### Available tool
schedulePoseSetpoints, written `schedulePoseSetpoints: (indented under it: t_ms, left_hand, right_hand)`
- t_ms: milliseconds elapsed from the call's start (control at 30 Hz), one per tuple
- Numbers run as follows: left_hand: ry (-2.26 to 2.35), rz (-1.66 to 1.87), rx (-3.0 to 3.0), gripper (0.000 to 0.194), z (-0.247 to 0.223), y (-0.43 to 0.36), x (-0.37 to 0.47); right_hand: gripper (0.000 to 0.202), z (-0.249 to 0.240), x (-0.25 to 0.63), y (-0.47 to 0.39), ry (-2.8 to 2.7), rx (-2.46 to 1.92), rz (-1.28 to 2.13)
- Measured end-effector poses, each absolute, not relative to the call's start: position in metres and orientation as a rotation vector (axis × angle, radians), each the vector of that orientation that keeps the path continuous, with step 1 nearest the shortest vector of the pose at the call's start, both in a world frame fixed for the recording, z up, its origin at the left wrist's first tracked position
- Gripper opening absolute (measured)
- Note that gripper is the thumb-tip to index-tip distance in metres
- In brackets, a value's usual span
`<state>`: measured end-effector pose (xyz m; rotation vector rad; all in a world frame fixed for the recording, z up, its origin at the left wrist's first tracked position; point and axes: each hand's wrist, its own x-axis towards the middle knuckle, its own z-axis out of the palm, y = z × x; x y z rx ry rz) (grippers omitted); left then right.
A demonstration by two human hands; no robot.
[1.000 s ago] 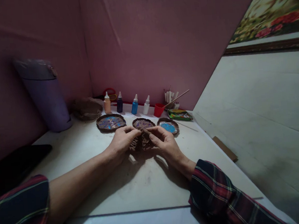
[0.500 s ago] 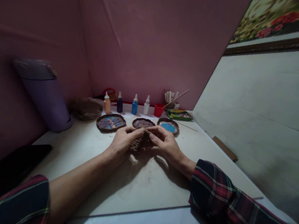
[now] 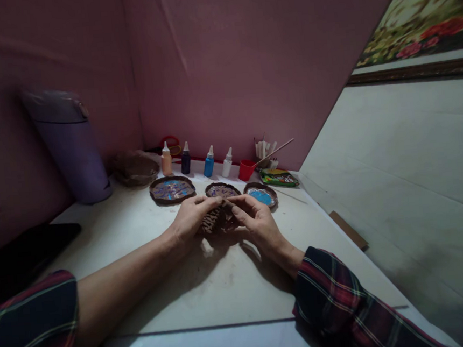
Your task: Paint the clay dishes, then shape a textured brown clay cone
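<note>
Between my two hands is a brown, ridged clay piece [image 3: 211, 221], raised over the white board. My left hand [image 3: 190, 218] is wrapped round its left side, thumb on the top edge. With the fingers and thumb of my right hand [image 3: 255, 218] I pinch its upper right edge. Its far side is hidden. Just beyond my hands lie a small brown dish with purple marks [image 3: 221, 190] and another with blue paint [image 3: 261, 195]. A larger dish with blue and purple streaks [image 3: 172, 190] sits to the left.
Paint bottles [image 3: 208, 162] stand at the back, beside a red cup [image 3: 246, 170] with a stick in it and a green packet [image 3: 279, 178]. A purple tumbler [image 3: 73, 149] and a wrapped brown lump [image 3: 134, 168] are on the left. A dark flat object [image 3: 28, 256] lies nearer.
My right thumb and fingers have shifted slightly along the clay's edge, and a little more of its right part shows. My left hand has barely moved.
</note>
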<state>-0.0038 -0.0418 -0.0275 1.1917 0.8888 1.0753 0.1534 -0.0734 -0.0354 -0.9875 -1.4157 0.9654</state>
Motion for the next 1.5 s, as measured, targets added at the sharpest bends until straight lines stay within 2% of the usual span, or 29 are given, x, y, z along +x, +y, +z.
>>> schedulePoseSetpoints:
  t_ms: [367,733,1000,1267,1500]
  left_hand:
    - [0.943,1.068,1.308,0.039,-0.026,-0.044,-0.005]
    - [1.039,1.109,1.332,0.019,-0.019,-0.047,-0.002]
    - [0.885,1.024,1.226,0.036,-0.024,-0.043,-0.004]
    - [0.936,1.078,1.308,0.040,-0.025,-0.045,-0.004]
    - [1.004,1.105,1.351,0.028,-0.018,-0.048,-0.002]
  right_hand:
    - [0.028,-0.034,0.153,-0.076,-1.432,-0.993,0.982]
    - [0.029,-0.032,0.151,-0.078,-1.438,-1.009,0.995]
    - [0.024,-0.034,0.154,-0.074,-1.417,-1.016,0.933]
    - [0.025,-0.035,0.154,-0.075,-1.444,-1.002,0.960]
    - [0.022,-0.031,0.151,-0.078,-1.484,-0.990,0.939]
